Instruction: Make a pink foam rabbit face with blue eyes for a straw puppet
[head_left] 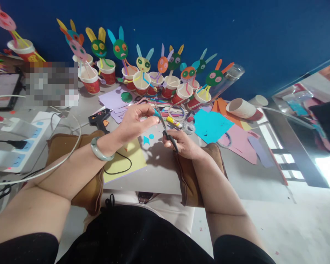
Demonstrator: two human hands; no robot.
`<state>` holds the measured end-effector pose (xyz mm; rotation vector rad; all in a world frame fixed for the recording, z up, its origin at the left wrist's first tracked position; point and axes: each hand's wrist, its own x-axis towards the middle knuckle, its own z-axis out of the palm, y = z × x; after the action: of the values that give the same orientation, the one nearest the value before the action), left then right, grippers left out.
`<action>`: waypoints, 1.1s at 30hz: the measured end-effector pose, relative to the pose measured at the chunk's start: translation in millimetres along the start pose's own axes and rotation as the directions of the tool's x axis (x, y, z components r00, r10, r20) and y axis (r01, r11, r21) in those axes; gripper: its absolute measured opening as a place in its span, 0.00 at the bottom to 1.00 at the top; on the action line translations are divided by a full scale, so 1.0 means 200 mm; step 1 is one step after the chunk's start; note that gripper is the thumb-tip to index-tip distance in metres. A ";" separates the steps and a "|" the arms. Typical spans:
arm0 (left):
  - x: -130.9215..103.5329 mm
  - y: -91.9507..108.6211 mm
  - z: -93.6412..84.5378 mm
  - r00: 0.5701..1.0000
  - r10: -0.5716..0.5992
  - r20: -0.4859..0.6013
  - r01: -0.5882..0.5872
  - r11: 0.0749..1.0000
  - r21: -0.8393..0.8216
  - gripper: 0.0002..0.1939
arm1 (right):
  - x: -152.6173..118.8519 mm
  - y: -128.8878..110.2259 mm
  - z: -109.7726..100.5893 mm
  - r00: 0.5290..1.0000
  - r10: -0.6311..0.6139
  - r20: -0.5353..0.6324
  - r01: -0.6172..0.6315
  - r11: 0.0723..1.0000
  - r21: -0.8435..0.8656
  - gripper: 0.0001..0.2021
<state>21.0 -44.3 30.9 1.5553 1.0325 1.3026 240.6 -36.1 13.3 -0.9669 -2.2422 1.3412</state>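
Note:
My left hand (134, 123) pinches a small blue paper piece (156, 113) between thumb and fingers. A pale green bangle sits on that wrist. My right hand (181, 144) grips the black handles of scissors (165, 128), whose blades point up at the paper piece. Two small blue paper scraps (147, 138) lie on the grey board (156, 172) just below my hands. A yellow sheet (126, 161) lies under my left wrist.
A row of paper cups with rabbit-faced paper heads (143, 73) stands along the blue wall. A black glue gun (100, 119), glue stick (173, 121), blue sheet (210, 126), pink sheets, a stack of cups (243, 109) and a power strip (24, 141) with cables surround the board.

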 end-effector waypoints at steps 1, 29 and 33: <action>0.00 0.00 0.00 1.000 0.000 0.003 0.000 1.000 0.001 0.05 | 0.00 0.00 0.00 1.000 0.000 0.000 0.000 1.000 0.003 0.39; -0.01 -0.06 0.03 1.000 0.013 0.001 -0.013 1.000 -0.009 0.09 | 0.00 0.00 0.01 0.996 -0.047 0.078 0.042 0.998 0.056 0.36; -0.02 -0.08 0.03 1.000 0.028 -0.015 -0.028 1.000 0.003 0.08 | 0.00 0.00 0.01 0.996 -0.050 0.073 0.044 0.996 0.081 0.37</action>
<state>25.1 -43.1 15.1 1.5699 1.0258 1.3337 238.9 -37.0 12.1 -0.8453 -2.2334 1.4563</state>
